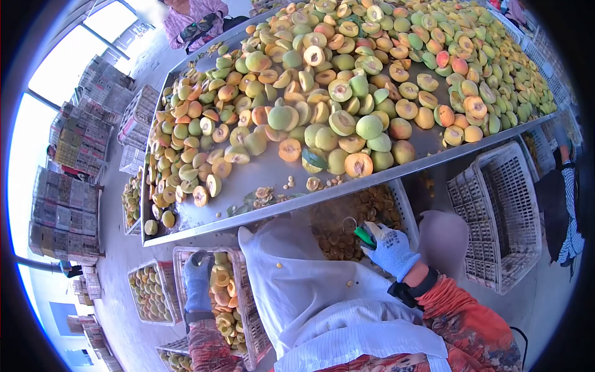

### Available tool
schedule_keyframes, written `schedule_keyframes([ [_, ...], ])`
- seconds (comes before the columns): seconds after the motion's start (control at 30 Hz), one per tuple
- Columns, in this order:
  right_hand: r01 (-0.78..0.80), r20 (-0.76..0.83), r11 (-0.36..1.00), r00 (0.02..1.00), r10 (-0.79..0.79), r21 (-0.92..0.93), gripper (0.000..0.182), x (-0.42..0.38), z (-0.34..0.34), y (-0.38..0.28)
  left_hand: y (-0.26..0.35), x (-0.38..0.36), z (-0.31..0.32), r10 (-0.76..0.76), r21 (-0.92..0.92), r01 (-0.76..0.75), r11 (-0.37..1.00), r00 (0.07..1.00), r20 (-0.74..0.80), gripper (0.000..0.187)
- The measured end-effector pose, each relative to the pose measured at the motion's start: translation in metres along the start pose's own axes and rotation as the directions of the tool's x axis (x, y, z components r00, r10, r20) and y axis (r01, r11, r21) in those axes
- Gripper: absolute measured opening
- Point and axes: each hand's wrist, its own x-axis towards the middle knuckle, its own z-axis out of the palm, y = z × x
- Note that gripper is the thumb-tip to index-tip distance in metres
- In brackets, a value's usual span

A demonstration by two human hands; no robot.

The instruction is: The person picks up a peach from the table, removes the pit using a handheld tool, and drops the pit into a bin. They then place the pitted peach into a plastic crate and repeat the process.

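My right hand [393, 250], in a pale blue glove, is closed around the green handle of a pitting tool [365, 237] with a small metal ring at its end. It is just below the table's front edge, above a crate of brown pits and scraps [338, 239]. My left hand [198, 282], also gloved, hangs over a crate [245, 291] of yellow fruit halves at my left side. Its fingers curl inward, and whatever they may hold is hidden. Halved peach-like fruit [343, 123], green to orange, is heaped on the metal table [248, 180] before me.
Fruit-filled crates [152, 291] stand on the floor at left, with tall crate stacks [68, 211] behind. An open plastic crate [496, 217] is at right, near a grey seat-like shape [443, 242]. Another person [195, 25] stands at the table's far left; others are partly visible at right.
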Motion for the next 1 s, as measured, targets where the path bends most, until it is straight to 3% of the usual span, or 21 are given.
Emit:
schedule_keyframes([
  [0.03,0.0,0.005,1.0,1.0,0.0,0.0,0.048,0.001,0.002,0.002,0.019,0.004,0.015,0.109,0.041,-0.108,0.993,0.994,-0.026,0.02],
  [0.1,0.014,0.04,1.0,0.999,-0.015,0.028,0.053,0.009,0.004,0.005,0.041,0.05,0.06,0.167,-0.152,-0.163,0.975,0.986,0.015,0.021],
  [0.17,-0.009,0.065,1.0,0.998,0.007,0.023,0.056,0.013,0.004,0.009,0.123,0.068,0.115,-0.07,-0.106,0.09,0.99,0.982,0.178,0.025],
  [0.23,-0.084,0.099,0.994,0.992,0.077,0.068,0.057,0.011,0.001,0.013,0.149,0.112,0.179,0.049,0.107,-0.082,0.991,0.957,0.285,0.035],
  [0.27,-0.087,0.1,0.994,0.992,0.08,0.064,0.056,0.01,-0.004,0.016,0.165,0.116,0.207,0.028,0.075,-0.055,0.996,0.949,0.313,0.038],
  [0.3,-0.101,0.094,0.993,0.991,0.096,0.058,0.056,0.008,-0.009,0.018,0.157,0.132,0.235,0.191,0.007,-0.206,0.978,0.918,0.348,0.041],
  [0.37,-0.062,0.017,0.998,0.998,0.062,0.03,0.052,0.001,-0.017,0.021,0.161,0.136,0.266,0.22,-0.143,-0.177,0.974,0.895,0.387,0.043],
  [0.4,-0.06,-0.033,0.998,0.998,0.06,0.029,0.049,-0.001,-0.018,0.022,0.158,0.137,0.27,0.218,-0.145,-0.173,0.974,0.892,0.396,0.043],
  [0.47,-0.064,-0.075,0.996,0.995,0.069,0.069,0.047,-0.003,-0.019,0.019,0.174,0.123,0.251,0.051,0.033,-0.084,0.996,0.823,0.566,0.043],
  [0.5,-0.06,-0.121,0.992,0.99,0.073,0.111,0.046,-0.002,-0.02,0.017,0.175,0.113,0.238,0.05,0.032,-0.081,0.996,0.829,0.557,0.043],
  [0.53,-0.048,-0.122,0.993,0.991,0.062,0.112,0.046,0.001,-0.022,0.013,0.172,0.099,0.224,0.067,-0.233,0.075,0.97,0.835,0.546,0.041],
  [0.57,0.039,-0.206,0.981,0.978,0.001,0.192,0.045,0.006,-0.025,0.006,0.171,0.082,0.21,0.083,-0.476,0.219,0.852,0.841,0.535,0.039],
  [0.63,0.134,-0.284,0.953,0.957,-0.053,0.27,0.043,0.012,-0.031,-0.013,0.17,0.042,0.18,0.158,-0.716,0.468,0.518,0.771,0.617,0.037],
  [0.67,0.204,-0.295,0.926,0.949,-0.109,0.316,0.041,0.016,-0.036,-0.027,0.167,0.025,0.169,0.181,-0.701,0.514,0.494,0.727,0.662,0.046],
  [0.7,0.272,-0.307,0.893,0.938,-0.162,0.359,0.039,0.02,-0.041,-0.042,0.169,0.005,0.166,0.279,-0.726,0.474,0.498,0.705,0.652,0.053],
  [0.77,0.297,-0.295,0.918,0.931,-0.216,0.264,0.038,0.023,-0.045,-0.064,0.163,-0.02,0.164,0.303,-0.729,0.491,0.477,0.686,0.661,0.057],
  [0.83,0.365,-0.345,0.922,0.888,-0.303,0.128,0.039,0.023,-0.042,-0.08,0.152,-0.036,0.174,0.327,-0.778,0.475,0.411,0.72,0.612,0.055],
  [0.9,0.363,-0.33,0.925,0.892,-0.309,0.115,0.041,0.02,-0.04,-0.087,0.15,-0.051,0.176,0.301,-0.826,0.3,0.476,0.828,0.474,0.053],
  [1.0,0.347,-0.269,0.931,0.913,-0.307,0.111,0.041,0.014,-0.041,-0.093,0.155,-0.061,0.175,0.339,-0.865,0.2,0.46,0.861,0.379,0.047],
])
